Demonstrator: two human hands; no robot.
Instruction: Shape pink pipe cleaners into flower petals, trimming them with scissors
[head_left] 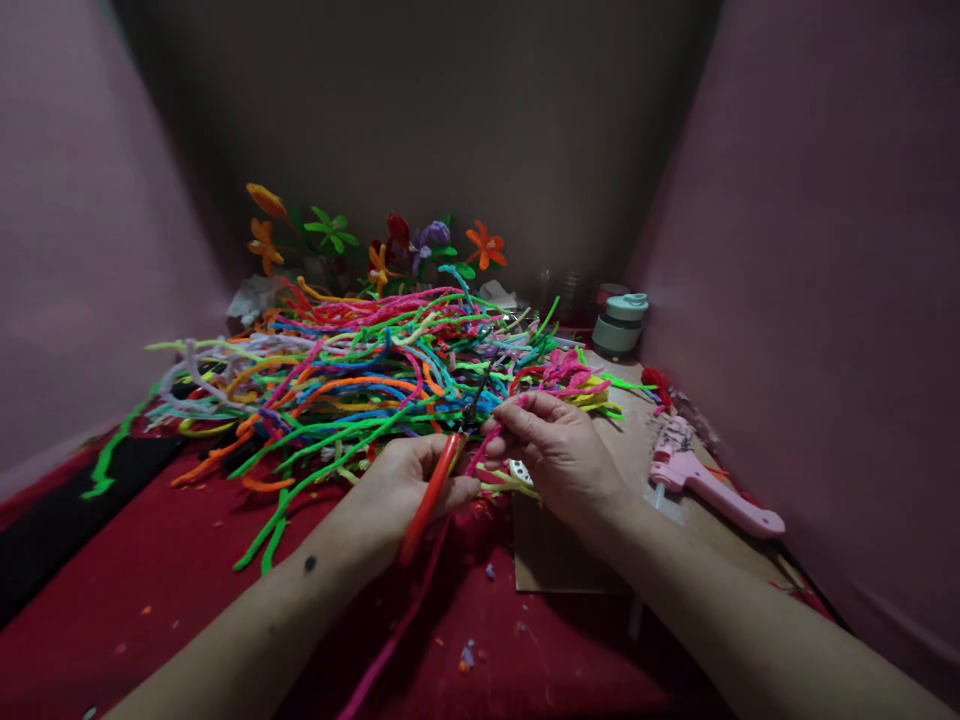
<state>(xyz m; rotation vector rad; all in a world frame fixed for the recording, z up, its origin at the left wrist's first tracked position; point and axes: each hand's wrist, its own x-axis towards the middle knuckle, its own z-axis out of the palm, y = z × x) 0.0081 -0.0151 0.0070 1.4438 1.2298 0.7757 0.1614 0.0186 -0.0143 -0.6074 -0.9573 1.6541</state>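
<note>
My left hand (pixel 394 487) is closed around pliers (pixel 430 503) with orange-red handles and dark jaws that point away from me. A long pink pipe cleaner (pixel 390 645) runs from the bottom edge up past my left fingers to my right hand (pixel 559 455), which pinches its upper part. Both hands are close together just in front of a large heap of colourful pipe cleaners (pixel 352 385). Whether the plier jaws touch the pink strand cannot be made out. Part of the strand is hidden behind the left hand.
Fuzzy flowers (pixel 486 245) stand behind the heap. A pink glue gun (pixel 712 485) lies at right on a brown board (pixel 566 560), with a mint-lidded container (pixel 619 325) farther back. Scraps dot the red cloth (pixel 225 620); pink walls (pixel 810 250) rise on both sides.
</note>
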